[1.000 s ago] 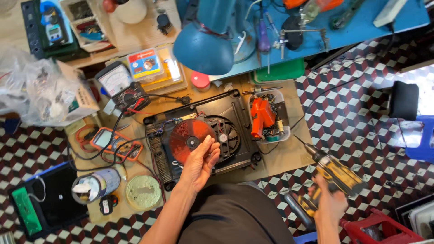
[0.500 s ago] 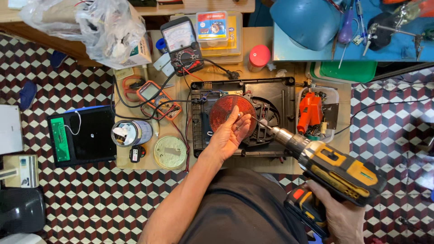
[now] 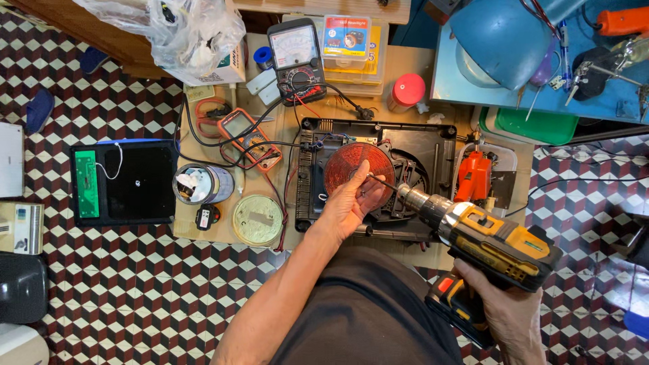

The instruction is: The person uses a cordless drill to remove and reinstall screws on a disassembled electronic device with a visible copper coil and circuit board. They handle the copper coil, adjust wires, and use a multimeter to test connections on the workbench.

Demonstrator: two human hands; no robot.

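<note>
- A floor of red, white and black cube-pattern tiles surrounds a low bench covered in tan board.
- At 12 o'clock on the bench sits a yellow flat package with a blue-and-red card on top; a red-capped jar stands just beside it at its 3 o'clock, and a clear plastic bag lies toward 11 o'clock.
- The black opened appliance lies at centre, with a copper-red round coil inside.
- The left hand rests spread on the coil, grasping nothing.
- The right hand is clenched around the grip of a yellow-and-black cordless drill, at 4 o'clock from the coil.
- The drill's long axis runs from 4 to 10 o'clock; its bit tip points at the coil, beside the left hand's fingers.
</note>
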